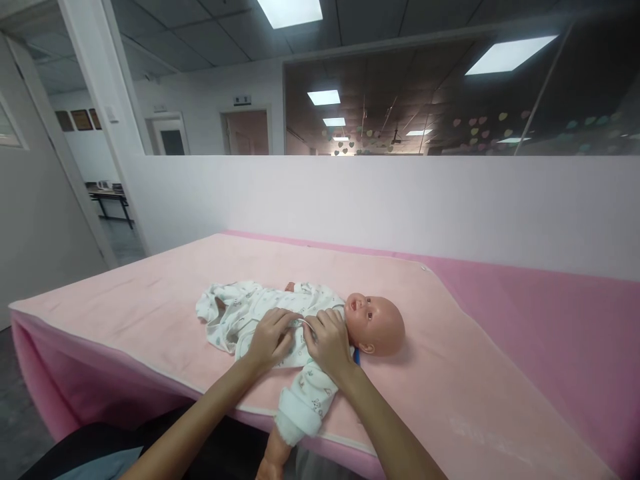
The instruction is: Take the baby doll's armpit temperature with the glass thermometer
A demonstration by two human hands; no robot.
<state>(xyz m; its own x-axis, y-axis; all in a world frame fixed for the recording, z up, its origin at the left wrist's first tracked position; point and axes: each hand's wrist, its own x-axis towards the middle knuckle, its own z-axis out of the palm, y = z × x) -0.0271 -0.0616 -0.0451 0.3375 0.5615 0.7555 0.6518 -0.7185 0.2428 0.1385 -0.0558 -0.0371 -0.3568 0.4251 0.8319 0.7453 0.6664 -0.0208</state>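
A baby doll is shown lying on its back, its bare head turned up and to the right in the view. It is dressed in a white printed romper. Both of the person's hands are laid on the doll's chest. The left hand is set just beside the doll's middle, fingers curled and bunched together, pinching the romper's front fabric. The right hand is set nearer the doll's neck, fingers bent and pressed together, gripping the same fabric edge; the two hands are almost touching. Whether a fastener is held between them cannot be told.

One sleeved arm of the doll is seen hanging over the near edge, below the right hand. A small blue item is partly hidden under the doll's neck.

Beneath the doll a pale pink towel is spread, and beyond the doll's head a darker pink padded surface is exposed. Behind the doll a low white partition is set, with a dark glass wall above it.
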